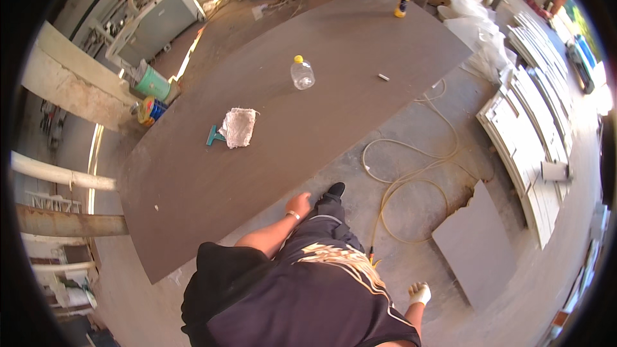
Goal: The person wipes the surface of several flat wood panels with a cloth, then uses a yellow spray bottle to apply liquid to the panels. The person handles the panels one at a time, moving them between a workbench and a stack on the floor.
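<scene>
My left hand (299, 204), bare with a pale band at the wrist, hangs beside the near edge of a large brown board (212, 183). Its fingers are curled in and nothing shows in them. Low on the right, my right hand (420, 292) wears a whitish glove and is also closed, apart from everything around it. On the board lie a folded pinkish-white cloth (240, 128) and a teal scraper-like tool (214, 135), partly under the cloth. Farther off stand a clear bottle with a yellow cap (303, 75) and a yellow bottle with a dark label (402, 3). A small white stick (384, 77) lies near the right edge.
A pale hose (411, 183) lies coiled on the floor to the right. Beyond it are a loose grey panel (479, 244), stacked white strips (527, 148) and clear plastic sheeting (472, 26). A green bucket (153, 82) and pipes (64, 173) stand at left.
</scene>
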Motion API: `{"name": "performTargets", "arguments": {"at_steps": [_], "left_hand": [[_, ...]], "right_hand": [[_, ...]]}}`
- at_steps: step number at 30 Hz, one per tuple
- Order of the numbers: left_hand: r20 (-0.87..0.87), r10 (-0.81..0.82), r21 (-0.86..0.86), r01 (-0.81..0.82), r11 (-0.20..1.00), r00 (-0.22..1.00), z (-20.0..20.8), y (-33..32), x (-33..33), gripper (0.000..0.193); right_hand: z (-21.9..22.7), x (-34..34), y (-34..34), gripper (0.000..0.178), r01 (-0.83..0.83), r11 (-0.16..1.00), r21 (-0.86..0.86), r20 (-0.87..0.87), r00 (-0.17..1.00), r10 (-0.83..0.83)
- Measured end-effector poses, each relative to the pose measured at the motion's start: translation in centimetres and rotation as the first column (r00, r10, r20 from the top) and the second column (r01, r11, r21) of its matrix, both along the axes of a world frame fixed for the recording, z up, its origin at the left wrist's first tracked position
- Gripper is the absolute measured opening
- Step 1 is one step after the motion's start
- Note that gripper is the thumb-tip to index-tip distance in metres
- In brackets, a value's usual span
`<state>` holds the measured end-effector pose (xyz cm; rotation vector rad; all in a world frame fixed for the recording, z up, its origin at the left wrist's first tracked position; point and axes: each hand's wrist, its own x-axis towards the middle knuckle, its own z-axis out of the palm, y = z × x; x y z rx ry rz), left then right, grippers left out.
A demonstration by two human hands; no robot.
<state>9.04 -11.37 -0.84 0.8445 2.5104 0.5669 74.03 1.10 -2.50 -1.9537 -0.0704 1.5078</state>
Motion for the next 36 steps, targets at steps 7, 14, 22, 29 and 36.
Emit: {"name": "performTargets", "arguments": {"at_steps": [7, 14, 22, 29, 36], "left_hand": [[-0.013, -0.324, 0.08, 0.324, 0.943, 0.946, 3.6, 24.3, -9.0, 0.03], [-0.061, -0.515, -0.163, 0.5, 0.85, 0.855, 4.4, 47.4, -15.2, 0.036], [-0.225, -0.472, -0.239, 0.421, 0.875, 0.852, 4.3, 60.4, -16.3, 0.035], [-0.221, -0.155, -0.265, 0.094, 0.96, 0.963, 3.0, 60.4, -14.7, 0.015], [0.663, 0.499, 0.333, -0.817, 0.471, 0.558, 2.7, 65.6, -14.9, 0.008]], "right_hand": [[8.2, -21.3, 7.6, 0.043, -0.617, 0.758, 0.21, 0.132, 0.787, 0.603], [14.2, -22.8, 10.3, 0.038, -0.466, 0.872, 0.151, 0.158, 0.882, 0.444], [14.7, -18.9, 26.7, 0.039, -0.398, 0.901, 0.171, 0.25, 0.902, 0.351], [13.8, -19.7, 45.9, 0.039, -0.635, 0.758, 0.15, 0.213, 0.77, 0.602], [15.0, -27.0, 66.8, 0.04, -0.701, 0.682, 0.209, 0.184, 0.713, 0.677]]}}
